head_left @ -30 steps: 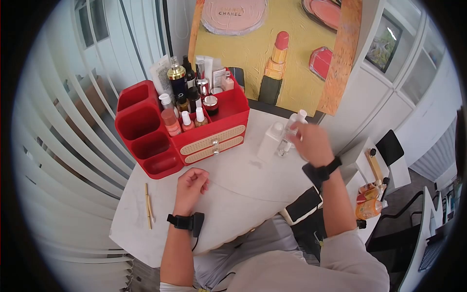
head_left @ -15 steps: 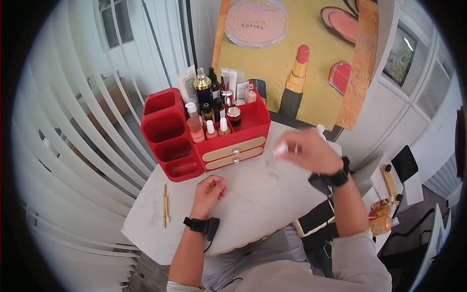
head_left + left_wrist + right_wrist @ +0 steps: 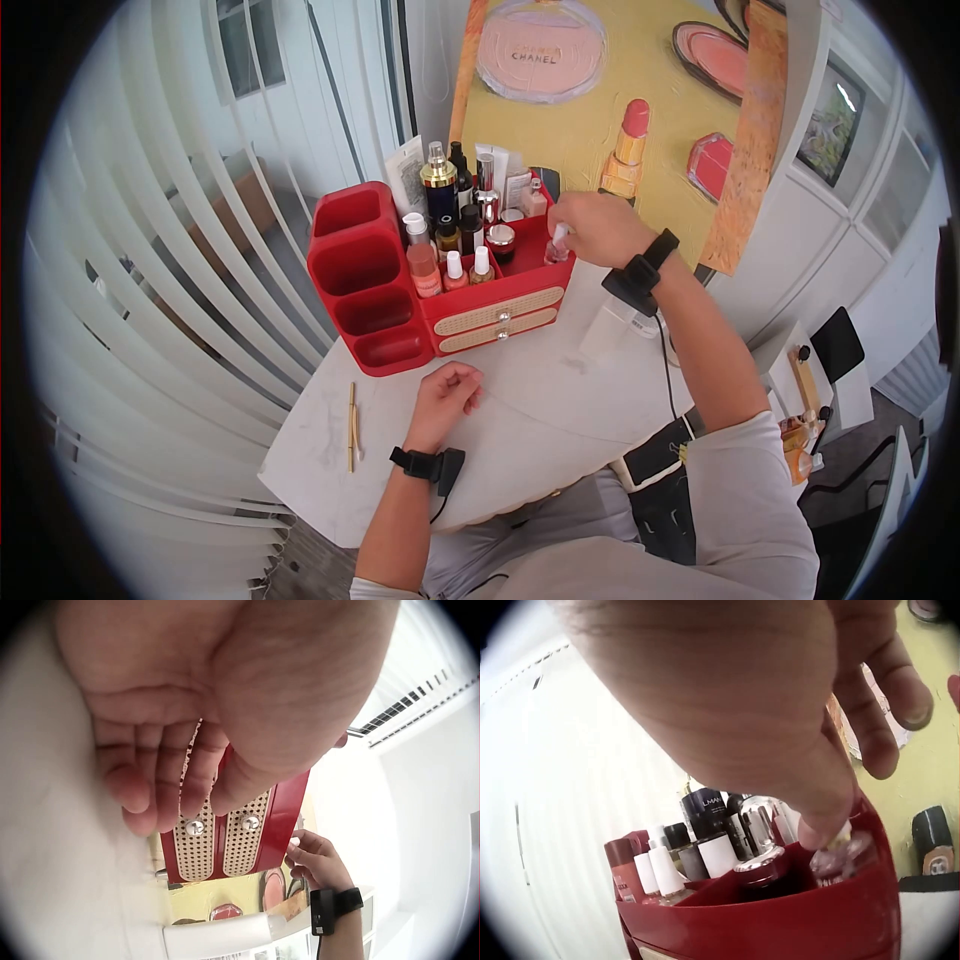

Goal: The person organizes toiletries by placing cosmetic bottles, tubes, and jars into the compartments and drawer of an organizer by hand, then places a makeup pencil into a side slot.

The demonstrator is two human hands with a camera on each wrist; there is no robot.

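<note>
My right hand (image 3: 605, 228) pinches a small clear bottle (image 3: 556, 252) with a white cap at the right end of the red cosmetics organizer (image 3: 387, 322). In the right wrist view the little bottle (image 3: 841, 862) sits low behind the organizer's front wall, under the thumb and fingers. Beside it in that compartment is a dark red jar (image 3: 761, 874) with a silver lid. My left hand (image 3: 446, 400) rests on the table in front of the drawers, fingers loosely curled, holding nothing. In the left wrist view its palm (image 3: 202, 682) partly covers the rattan drawers.
Several bottles and tubes, among them a dark blue bottle (image 3: 440, 198) with a gold collar, fill the organizer's middle. A white bottle (image 3: 604, 328) stands on the table below my right wrist. Thin gold sticks (image 3: 351, 428) lie at left. A lipstick painting (image 3: 560, 130) leans behind.
My right hand has lifted the small bottle from beside the white bottle and carried it left to the organizer's right compartment. The left hand stays on the table. The head view has shifted.
</note>
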